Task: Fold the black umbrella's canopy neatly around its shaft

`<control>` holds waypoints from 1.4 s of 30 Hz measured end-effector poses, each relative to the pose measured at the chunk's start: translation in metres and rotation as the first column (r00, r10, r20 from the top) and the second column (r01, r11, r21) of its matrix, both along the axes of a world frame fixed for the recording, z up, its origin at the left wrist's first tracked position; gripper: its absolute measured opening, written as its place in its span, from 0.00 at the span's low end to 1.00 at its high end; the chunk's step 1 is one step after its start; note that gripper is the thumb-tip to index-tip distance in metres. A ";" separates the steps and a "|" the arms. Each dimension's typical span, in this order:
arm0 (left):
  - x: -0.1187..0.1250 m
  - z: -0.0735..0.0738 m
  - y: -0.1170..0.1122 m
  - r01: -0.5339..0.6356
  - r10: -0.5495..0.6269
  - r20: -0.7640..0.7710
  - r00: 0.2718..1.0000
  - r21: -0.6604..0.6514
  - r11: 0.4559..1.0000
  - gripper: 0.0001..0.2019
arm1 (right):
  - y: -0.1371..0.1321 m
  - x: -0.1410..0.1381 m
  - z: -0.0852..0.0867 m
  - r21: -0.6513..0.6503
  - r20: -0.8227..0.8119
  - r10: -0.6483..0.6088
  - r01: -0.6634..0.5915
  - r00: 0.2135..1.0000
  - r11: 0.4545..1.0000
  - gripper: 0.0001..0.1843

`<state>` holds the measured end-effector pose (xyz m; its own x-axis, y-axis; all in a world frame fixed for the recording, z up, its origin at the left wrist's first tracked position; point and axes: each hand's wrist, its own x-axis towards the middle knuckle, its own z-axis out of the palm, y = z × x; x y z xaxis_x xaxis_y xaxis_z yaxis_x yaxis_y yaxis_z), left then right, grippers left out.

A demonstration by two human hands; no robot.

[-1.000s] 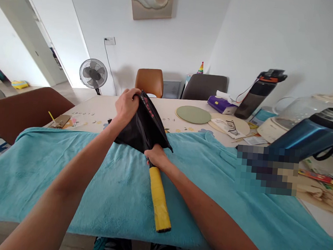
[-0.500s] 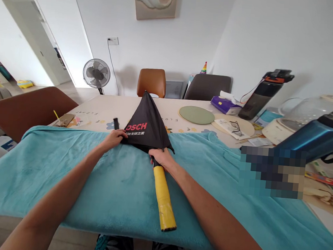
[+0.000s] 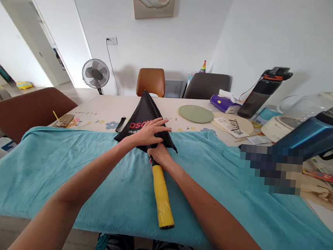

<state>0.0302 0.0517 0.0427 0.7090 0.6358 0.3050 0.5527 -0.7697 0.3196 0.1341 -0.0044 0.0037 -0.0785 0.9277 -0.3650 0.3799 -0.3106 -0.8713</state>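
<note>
A black umbrella (image 3: 144, 111) with red lettering lies closed on a turquoise towel (image 3: 63, 170), its point aimed away from me. Its yellow handle (image 3: 161, 196) runs toward the table's near edge. My left hand (image 3: 148, 133) lies flat on the black canopy with fingers stretched out. My right hand (image 3: 158, 155) is closed around the shaft just above the yellow handle, at the canopy's lower edge. A black strap (image 3: 120, 124) sticks out to the left of the canopy.
The table (image 3: 103, 111) holds a green round mat (image 3: 196, 114), glasses on paper (image 3: 232, 125), a purple tissue box (image 3: 224, 103), a dark bottle (image 3: 259, 94), a blue kettle (image 3: 314, 134) and appliances at right. Chairs (image 3: 22, 110) stand at left and far side; a fan (image 3: 95, 74) stands behind.
My left hand let go of the lifted canopy, dropped to its left edge, then moved right onto the fabric, fingers spread. The canopy now lies flat. My right hand stayed on the shaft.
</note>
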 end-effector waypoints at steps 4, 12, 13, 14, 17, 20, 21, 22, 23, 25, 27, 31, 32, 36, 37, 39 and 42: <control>0.015 -0.014 0.016 0.059 -0.065 -0.091 0.994 -0.063 0.996 0.16 | -0.002 0.001 -0.002 0.045 -0.065 -0.010 0.013 0.998 0.999 0.07; 0.003 -0.038 0.012 -0.062 0.066 0.076 0.995 -0.052 0.997 0.17 | -0.008 0.009 -0.008 0.006 -0.323 0.019 -0.018 0.946 1.000 0.06; 0.004 -0.041 0.010 -0.077 0.080 0.100 0.992 -0.041 0.996 0.15 | -0.009 0.010 -0.009 -0.003 -0.364 0.016 -0.019 0.931 1.000 0.07; 0.007 -0.043 0.009 -0.090 0.093 0.126 0.988 -0.029 0.996 0.14 | -0.009 0.011 -0.009 -0.012 -0.402 0.013 -0.019 0.915 1.000 0.08; 0.014 -0.049 0.007 -0.124 0.121 0.216 0.969 0.002 0.992 0.14 | -0.010 0.013 -0.012 -0.029 -0.483 0.012 -0.029 0.876 0.999 0.10; 0.015 -0.053 0.007 -0.136 0.126 0.266 0.956 0.021 0.990 0.15 | -0.010 0.014 -0.015 -0.052 -0.527 -0.023 -0.005 0.850 0.999 0.12; 0.015 -0.053 0.008 -0.135 0.123 0.271 0.955 0.027 0.990 0.15 | -0.010 0.014 -0.016 -0.060 -0.536 -0.036 0.005 0.843 0.998 0.13; 0.014 -0.054 0.008 -0.133 0.119 0.274 0.954 0.033 0.991 0.15 | -0.011 0.014 -0.015 -0.068 -0.548 -0.045 0.008 0.835 0.998 0.13; 0.012 -0.055 0.009 -0.133 0.117 0.280 0.953 0.039 0.990 0.15 | -0.012 0.014 -0.015 -0.078 -0.565 -0.050 0.006 0.823 0.997 0.13; 0.010 -0.055 0.010 -0.137 0.118 0.293 0.949 0.047 0.989 0.14 | -0.014 0.014 -0.012 -0.094 -0.626 -0.053 -0.008 0.778 0.996 0.13; 0.008 -0.055 0.010 -0.145 0.125 0.305 0.944 0.045 0.988 0.14 | -0.017 0.015 -0.008 -0.102 -0.702 -0.050 -0.030 0.711 0.994 0.14; 0.004 -0.056 0.009 -0.164 0.140 0.368 0.919 0.033 0.986 0.14 | -0.019 0.018 -0.006 -0.093 -0.834 -0.009 -0.124 0.552 0.988 0.16; 0.003 -0.056 0.009 -0.168 0.141 0.395 0.908 0.034 0.985 0.14 | -0.018 0.018 -0.007 -0.098 -0.861 -0.007 -0.153 0.508 0.983 0.16; -0.003 -0.056 0.010 -0.168 0.132 0.453 0.882 0.040 0.985 0.15 | -0.012 0.018 -0.009 -0.166 -0.916 -0.073 -0.208 0.393 0.964 0.10; -0.004 -0.056 0.009 -0.164 0.131 0.450 0.883 0.034 0.986 0.15 | -0.010 0.018 -0.010 -0.194 -0.910 -0.100 -0.200 0.402 0.960 0.09; -0.004 -0.055 0.007 -0.157 0.132 0.446 0.885 0.019 0.987 0.16 | -0.006 0.017 -0.010 -0.249 -0.877 -0.153 -0.159 0.455 0.955 0.07; -0.001 -0.055 0.004 -0.137 0.119 0.456 0.882 0.007 0.991 0.17 | -0.003 0.019 -0.008 -0.296 -0.821 -0.179 -0.138 0.542 0.945 0.06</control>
